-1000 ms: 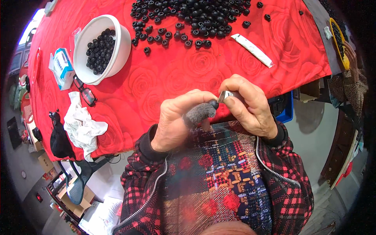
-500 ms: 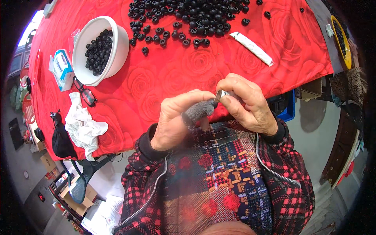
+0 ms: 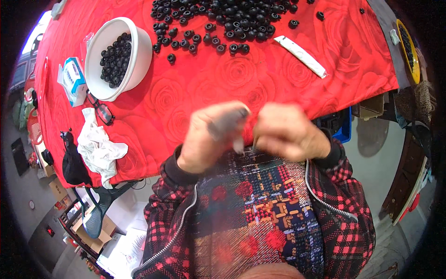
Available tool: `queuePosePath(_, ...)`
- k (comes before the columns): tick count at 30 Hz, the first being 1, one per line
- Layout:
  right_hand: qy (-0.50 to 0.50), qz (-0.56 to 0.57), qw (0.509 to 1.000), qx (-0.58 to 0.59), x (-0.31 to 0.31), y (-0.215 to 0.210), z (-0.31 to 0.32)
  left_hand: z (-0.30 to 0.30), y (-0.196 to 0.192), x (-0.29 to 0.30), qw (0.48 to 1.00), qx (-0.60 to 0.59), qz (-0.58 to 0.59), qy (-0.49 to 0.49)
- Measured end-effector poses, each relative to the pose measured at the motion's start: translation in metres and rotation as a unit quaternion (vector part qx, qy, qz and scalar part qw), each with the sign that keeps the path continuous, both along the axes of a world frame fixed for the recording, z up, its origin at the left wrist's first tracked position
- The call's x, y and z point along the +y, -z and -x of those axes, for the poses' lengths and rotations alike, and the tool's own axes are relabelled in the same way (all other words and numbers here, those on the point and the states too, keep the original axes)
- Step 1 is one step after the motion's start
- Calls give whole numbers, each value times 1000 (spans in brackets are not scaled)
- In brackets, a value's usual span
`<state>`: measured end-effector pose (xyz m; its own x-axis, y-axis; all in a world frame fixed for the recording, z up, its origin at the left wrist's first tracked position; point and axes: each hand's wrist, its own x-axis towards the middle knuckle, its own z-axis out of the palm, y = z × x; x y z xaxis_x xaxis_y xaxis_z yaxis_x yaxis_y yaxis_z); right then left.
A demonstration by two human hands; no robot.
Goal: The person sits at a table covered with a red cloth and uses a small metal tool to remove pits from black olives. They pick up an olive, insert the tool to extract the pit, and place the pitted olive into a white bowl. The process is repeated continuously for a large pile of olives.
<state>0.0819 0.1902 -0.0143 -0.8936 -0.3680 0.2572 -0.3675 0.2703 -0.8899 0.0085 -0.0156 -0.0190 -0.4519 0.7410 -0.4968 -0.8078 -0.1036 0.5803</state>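
Note:
My left hand (image 3: 199,139) is raised over the table's near edge, its fingers closed. Something grey and fuzzy, like a cloth finger cover, (image 3: 226,124) is on it, and a small dark piece (image 3: 243,112) shows at its tip by the thumb. Close beside it on the right, my right hand (image 3: 291,135) is curled and smeared by motion. A thin dark streak below its fingers looks like the small flat metal blade pinched there a moment ago. Farther off lies a heap of small round black parts (image 3: 241,23), each with a hole.
A white bowl (image 3: 143,60) with more black parts stands left on the red rose-patterned tablecloth (image 3: 179,100). Near it are a blue-white box (image 3: 73,81), glasses (image 3: 104,114), a white cloth (image 3: 100,144) and a black item (image 3: 72,160). A white tube-like packet (image 3: 301,56) lies right.
My right hand has come down and its fingers have curled, so the blade no longer shows clearly. My left hand has tilted, bringing the grey-covered finger and dark piece up and slightly left.

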Motion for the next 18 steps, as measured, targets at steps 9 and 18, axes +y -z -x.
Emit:
queuePosePath(9, 159, 107, 981, -14, -2, -8, 3, 0, 3, -2, 994, 16, -92, -58)
queuePosePath(18, 198, 58, 964, 169, -24, -3, 13, -5, -4, 3, 998, -40, -57, -9)
